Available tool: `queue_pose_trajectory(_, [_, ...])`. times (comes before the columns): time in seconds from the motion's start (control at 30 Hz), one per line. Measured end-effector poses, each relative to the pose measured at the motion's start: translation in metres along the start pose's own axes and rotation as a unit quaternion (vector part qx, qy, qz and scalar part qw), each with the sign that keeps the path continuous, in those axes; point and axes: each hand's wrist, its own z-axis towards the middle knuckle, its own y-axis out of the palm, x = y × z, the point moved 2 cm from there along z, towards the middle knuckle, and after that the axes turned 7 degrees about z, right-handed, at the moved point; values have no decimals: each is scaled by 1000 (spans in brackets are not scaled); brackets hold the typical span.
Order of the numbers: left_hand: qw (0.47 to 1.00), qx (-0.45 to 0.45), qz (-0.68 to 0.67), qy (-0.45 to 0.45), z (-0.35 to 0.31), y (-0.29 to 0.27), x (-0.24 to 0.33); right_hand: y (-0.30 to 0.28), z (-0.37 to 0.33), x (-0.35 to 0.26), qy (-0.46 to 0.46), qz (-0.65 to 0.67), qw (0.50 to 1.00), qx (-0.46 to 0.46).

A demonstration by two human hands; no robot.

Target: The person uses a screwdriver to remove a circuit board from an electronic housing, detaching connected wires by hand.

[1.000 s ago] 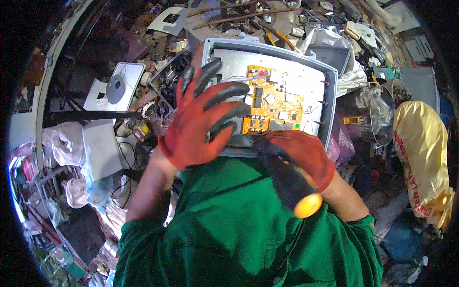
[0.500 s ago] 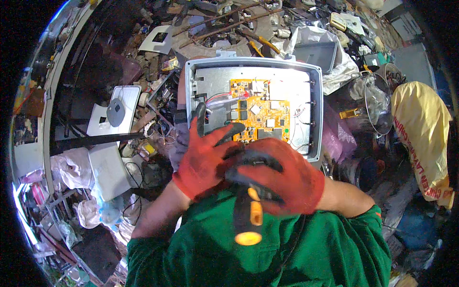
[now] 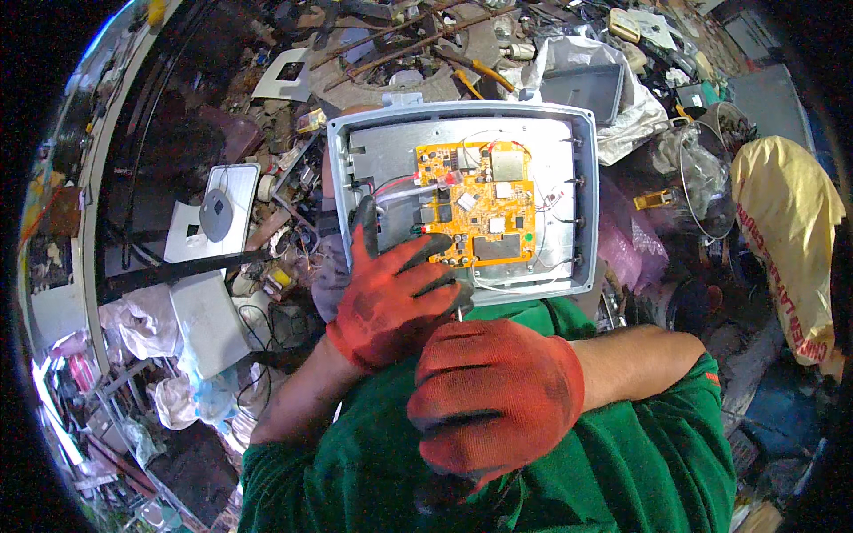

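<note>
A grey box (image 3: 334,169) lies open in front of me, with a metal plate (image 3: 542,151) inside. On the plate sits an orange circuit board (image 3: 487,213) with chips, a silver shield and wires. My left hand (image 3: 391,298), in a red and black glove, lies over the box's near left edge. Its fingers are spread, two reaching inside beside the board. My right hand (image 3: 498,395), gloved alike, is closed in a fist around a screwdriver just below the box. Only a short bit of the shaft (image 3: 459,314) shows, close to the left hand; the dark handle end is blurred below the fist.
Scrap and loose parts surround me. White panels (image 3: 233,200) lie at left, a grey tray (image 3: 582,93) on a white sack at far right. Pliers with orange handles (image 3: 491,75) are beyond the box. A yellow sack (image 3: 786,240) stands at right, near a wire-rimmed basket (image 3: 702,182).
My right hand has moved down toward me and turned; the yellow-ended handle is now mostly hidden and the shaft shows. The box has shifted slightly left. My left hand stays near its edge.
</note>
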Motion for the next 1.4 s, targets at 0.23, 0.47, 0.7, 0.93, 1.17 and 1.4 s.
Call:
queue_pose_trajectory(0.23, [1000, 2, -22, -10, -3, 2, -2, 8, 0, 4, -11, -9, 999, 33])
queue_pose_trajectory(0.47, [999, -35, -5, -9, -6, 6, -4, 0, 6, 12, 21, 80, 988, -133])
queue_pose_trajectory(0.7, [989, 4, -113, -92, 0, 6, -8, -11, 29, -19, 123, -317, 939, -57])
queue_pose_trajectory(0.93, [1000, 12, -6, -12, 10, -8, 0, -8, 33, -65, 274, -483, 823, -121])
queue_pose_trajectory(1.17, [1000, -4, 1, -6, 7, -3, -4, -3, 39, -59, 247, -447, 838, -195])
queue_pose_trajectory(1.4, [999, -26, -16, -10, 1, 2, -5, 4, 38, -66, 298, -431, 827, -206])
